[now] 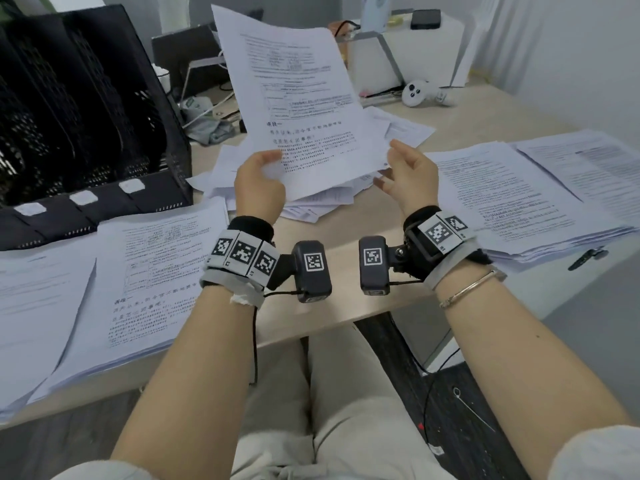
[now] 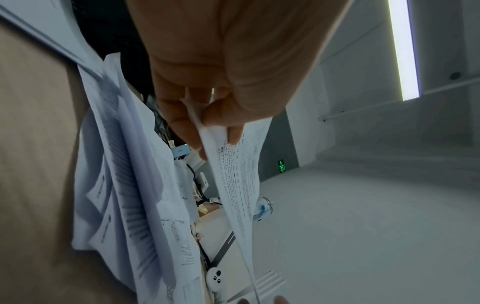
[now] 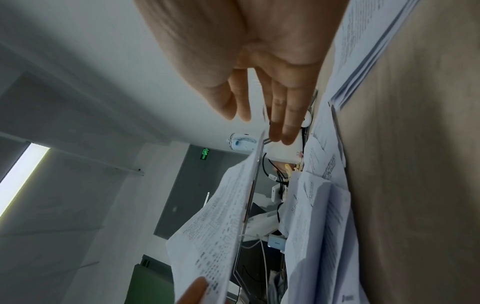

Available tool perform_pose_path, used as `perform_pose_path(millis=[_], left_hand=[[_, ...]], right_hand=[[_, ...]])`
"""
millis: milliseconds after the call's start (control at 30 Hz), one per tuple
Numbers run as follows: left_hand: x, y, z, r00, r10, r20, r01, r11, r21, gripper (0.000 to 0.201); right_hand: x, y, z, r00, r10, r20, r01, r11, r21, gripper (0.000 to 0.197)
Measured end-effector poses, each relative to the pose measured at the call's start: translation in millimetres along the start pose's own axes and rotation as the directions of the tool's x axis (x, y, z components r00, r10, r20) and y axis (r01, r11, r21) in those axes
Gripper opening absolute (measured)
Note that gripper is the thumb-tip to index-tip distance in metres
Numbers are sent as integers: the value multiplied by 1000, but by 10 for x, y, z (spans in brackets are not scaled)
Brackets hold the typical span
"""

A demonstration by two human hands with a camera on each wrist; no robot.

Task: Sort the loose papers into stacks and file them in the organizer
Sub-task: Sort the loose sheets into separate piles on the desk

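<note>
Holding one printed white paper sheet (image 1: 304,109) above the loose pile (image 1: 311,199), left hand (image 1: 258,183) pinching its corner, right hand (image 1: 410,174) relaxed beside it; I match its heading before dropping on the near-left stack (image 1: 152,282).

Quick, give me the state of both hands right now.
Left hand: holding the raised sheet, pinched at its lower left corner.
Right hand: open, fingers straight beside the sheet's right edge, gripping nothing.
</note>
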State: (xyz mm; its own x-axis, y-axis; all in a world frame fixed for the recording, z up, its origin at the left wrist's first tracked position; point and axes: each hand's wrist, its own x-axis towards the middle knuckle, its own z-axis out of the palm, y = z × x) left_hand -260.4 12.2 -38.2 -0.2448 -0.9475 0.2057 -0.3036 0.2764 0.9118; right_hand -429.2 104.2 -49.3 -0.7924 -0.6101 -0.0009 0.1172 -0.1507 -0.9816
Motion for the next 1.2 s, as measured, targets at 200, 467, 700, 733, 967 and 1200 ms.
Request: perform_pose_path(millis=[200, 467, 700, 733, 967, 1200], left_hand=[[-290, -46, -312, 997, 75, 14, -75, 997, 4, 66], [-415, -192, -840, 998, 57, 14, -58, 997, 51, 64], [-380, -379, -1431, 994, -57, -90, 64, 994, 87, 62], [-369, -401, -1528, 991, -79, -112, 89, 992, 90, 61], [-223, -524, -2121, 950, -155, -273, 216, 953, 212, 53], [-192, -577, -2465, 898, -196, -393, 284, 942, 180, 59]], right_hand=[[-73, 43, 167, 999, -28, 25, 33, 961, -276, 60], [-284, 27, 569, 989, -17, 147, 78, 904, -421, 52], [-571, -29, 1087, 935, -57, 351, 205, 893, -400, 40], [-630, -36, 1167, 923, -58, 381, 216, 896, -387, 38], [-973, -116, 1673, 810, -43, 585, 276, 908, -315, 45], [-1113, -95, 1949, 709, -40, 704, 381, 861, -335, 55]])
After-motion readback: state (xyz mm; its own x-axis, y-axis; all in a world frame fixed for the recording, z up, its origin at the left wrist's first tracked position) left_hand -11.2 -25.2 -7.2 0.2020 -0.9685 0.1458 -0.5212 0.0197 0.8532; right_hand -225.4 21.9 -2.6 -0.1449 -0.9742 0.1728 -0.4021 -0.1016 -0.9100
